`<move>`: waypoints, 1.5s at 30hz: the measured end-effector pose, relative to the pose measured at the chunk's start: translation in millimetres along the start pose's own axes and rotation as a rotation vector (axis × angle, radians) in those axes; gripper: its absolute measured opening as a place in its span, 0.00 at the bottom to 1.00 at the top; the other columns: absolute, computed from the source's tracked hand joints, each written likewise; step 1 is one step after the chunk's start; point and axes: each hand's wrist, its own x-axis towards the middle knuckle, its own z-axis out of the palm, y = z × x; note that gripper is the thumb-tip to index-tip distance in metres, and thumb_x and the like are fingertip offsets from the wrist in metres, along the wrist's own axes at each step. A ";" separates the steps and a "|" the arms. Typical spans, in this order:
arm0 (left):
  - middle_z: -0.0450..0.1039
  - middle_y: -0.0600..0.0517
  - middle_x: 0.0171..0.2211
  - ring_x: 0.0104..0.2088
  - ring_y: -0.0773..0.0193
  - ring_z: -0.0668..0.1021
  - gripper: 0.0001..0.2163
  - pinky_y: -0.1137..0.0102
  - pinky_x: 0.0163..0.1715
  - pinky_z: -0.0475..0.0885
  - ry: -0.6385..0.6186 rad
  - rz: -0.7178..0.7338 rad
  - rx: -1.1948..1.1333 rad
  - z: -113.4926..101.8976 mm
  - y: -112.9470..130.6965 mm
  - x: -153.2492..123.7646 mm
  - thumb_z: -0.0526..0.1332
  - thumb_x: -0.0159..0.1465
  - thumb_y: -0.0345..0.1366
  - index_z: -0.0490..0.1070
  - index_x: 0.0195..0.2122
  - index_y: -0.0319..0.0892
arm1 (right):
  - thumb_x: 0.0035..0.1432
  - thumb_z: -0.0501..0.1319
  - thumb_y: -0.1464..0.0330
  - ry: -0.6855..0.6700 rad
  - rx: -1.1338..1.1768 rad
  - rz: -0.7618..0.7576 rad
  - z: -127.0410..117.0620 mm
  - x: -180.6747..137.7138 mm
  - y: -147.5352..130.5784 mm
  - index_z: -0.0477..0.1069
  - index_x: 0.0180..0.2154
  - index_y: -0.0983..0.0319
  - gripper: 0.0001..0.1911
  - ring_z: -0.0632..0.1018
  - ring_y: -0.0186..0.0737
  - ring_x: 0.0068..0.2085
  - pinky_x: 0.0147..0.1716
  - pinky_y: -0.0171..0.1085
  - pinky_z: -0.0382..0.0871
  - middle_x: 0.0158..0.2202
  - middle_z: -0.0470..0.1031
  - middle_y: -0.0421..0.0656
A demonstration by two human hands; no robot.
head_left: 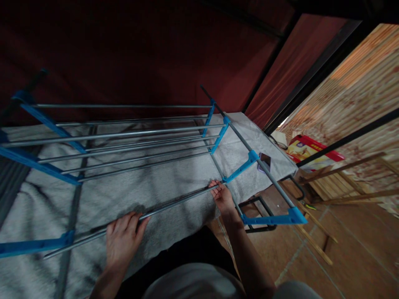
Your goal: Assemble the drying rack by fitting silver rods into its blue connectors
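Head view: at the tubular rack's (pixel 124 133) near side, the left hand (pixel 122 236) and right hand (pixel 222 197), apart, both grip one metal tube (pixel 177 203), the right beside the rack's blue bracket (pixel 240 169).

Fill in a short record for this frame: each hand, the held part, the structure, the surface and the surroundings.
Left hand: closed around a rod
Right hand: fingers at the rod near its right end; firmness of grip unclear
Rod right end: by a blue bracket; whether seated, cannot tell
Rod left end: sticks out past a side tube
Rack: blue brackets joined by several metal rods
Surface: grey cloth under the rack
Surroundings: phone on the cloth; red-and-yellow box farther right
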 end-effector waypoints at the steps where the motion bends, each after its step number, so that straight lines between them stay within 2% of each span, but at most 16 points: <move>1: 0.82 0.43 0.42 0.43 0.49 0.81 0.14 0.58 0.44 0.66 0.004 0.000 -0.004 0.0 0.1 -0.2 0.57 0.74 0.47 0.76 0.44 0.44 | 0.62 0.61 0.75 0.001 0.000 0.001 0.8 -0.1 -0.8 0.76 0.35 0.59 0.07 0.84 0.36 0.37 0.47 0.37 0.81 0.34 0.83 0.40; 7: 0.82 0.43 0.41 0.43 0.49 0.82 0.14 0.57 0.44 0.67 0.020 0.028 0.019 -1.8 2.2 2.3 0.56 0.75 0.47 0.75 0.45 0.43 | 0.62 0.61 0.76 -0.008 -0.002 0.019 3.5 0.3 -4.3 0.76 0.34 0.60 0.07 0.84 0.34 0.36 0.45 0.34 0.81 0.34 0.83 0.41; 12: 0.82 0.43 0.40 0.42 0.49 0.82 0.14 0.57 0.44 0.66 0.023 0.042 0.009 -3.8 2.8 5.4 0.56 0.76 0.47 0.74 0.45 0.43 | 0.61 0.62 0.75 -0.025 -0.012 0.017 0.0 2.7 -3.0 0.75 0.34 0.59 0.06 0.84 0.34 0.37 0.48 0.35 0.80 0.34 0.83 0.39; 21: 0.82 0.44 0.40 0.41 0.50 0.81 0.14 0.58 0.44 0.65 0.036 0.042 -0.013 -2.6 3.3 5.4 0.57 0.75 0.47 0.75 0.45 0.42 | 0.61 0.62 0.73 0.013 -0.041 -0.012 -1.8 4.3 -2.0 0.76 0.34 0.58 0.06 0.84 0.36 0.37 0.47 0.37 0.81 0.34 0.83 0.39; 26: 0.82 0.45 0.39 0.40 0.51 0.81 0.13 0.58 0.43 0.66 0.060 0.027 -0.027 0.1 3.8 7.4 0.58 0.75 0.47 0.76 0.44 0.43 | 0.57 0.67 0.71 -0.032 -0.095 -0.004 -6.0 2.4 -0.6 0.78 0.35 0.58 0.03 0.84 0.38 0.40 0.48 0.38 0.81 0.37 0.84 0.41; 31: 0.82 0.47 0.39 0.41 0.54 0.81 0.11 0.60 0.46 0.67 0.020 -0.029 -0.013 -11.3 17.4 7.1 0.57 0.76 0.43 0.76 0.43 0.43 | 0.55 0.69 0.67 -0.112 -0.212 0.088 -17.9 -1.8 5.4 0.79 0.36 0.55 0.05 0.84 0.37 0.41 0.49 0.37 0.81 0.38 0.84 0.39; 34: 0.81 0.47 0.42 0.44 0.54 0.80 0.11 0.59 0.48 0.68 -0.069 -0.109 -0.043 -15.0 22.2 8.4 0.57 0.76 0.42 0.76 0.44 0.43 | 0.54 0.70 0.67 -0.166 -0.286 0.128 -24.4 3.6 11.9 0.80 0.38 0.55 0.07 0.84 0.38 0.46 0.56 0.41 0.78 0.40 0.85 0.40; 37: 0.81 0.49 0.42 0.43 0.56 0.80 0.10 0.60 0.48 0.69 -0.094 -0.150 -0.032 -15.7 24.1 7.4 0.58 0.75 0.42 0.76 0.45 0.43 | 0.53 0.71 0.65 -0.217 -0.368 0.146 -27.9 5.5 19.7 0.80 0.39 0.56 0.09 0.83 0.43 0.51 0.62 0.47 0.74 0.42 0.84 0.41; 40: 0.81 0.49 0.42 0.44 0.56 0.80 0.09 0.60 0.48 0.69 -0.096 -0.162 -0.033 -15.6 26.0 5.1 0.60 0.75 0.42 0.76 0.46 0.44 | 0.52 0.73 0.62 -0.234 -0.434 0.135 -29.3 2.0 24.8 0.80 0.38 0.56 0.11 0.82 0.46 0.54 0.63 0.52 0.73 0.42 0.83 0.42; 45: 0.81 0.49 0.42 0.44 0.56 0.80 0.09 0.60 0.48 0.70 -0.096 -0.171 -0.038 -15.1 26.9 4.8 0.61 0.74 0.42 0.77 0.45 0.43 | 0.49 0.75 0.58 -0.254 -0.509 0.094 -28.6 -2.0 25.3 0.78 0.40 0.56 0.17 0.83 0.49 0.51 0.62 0.53 0.75 0.41 0.82 0.44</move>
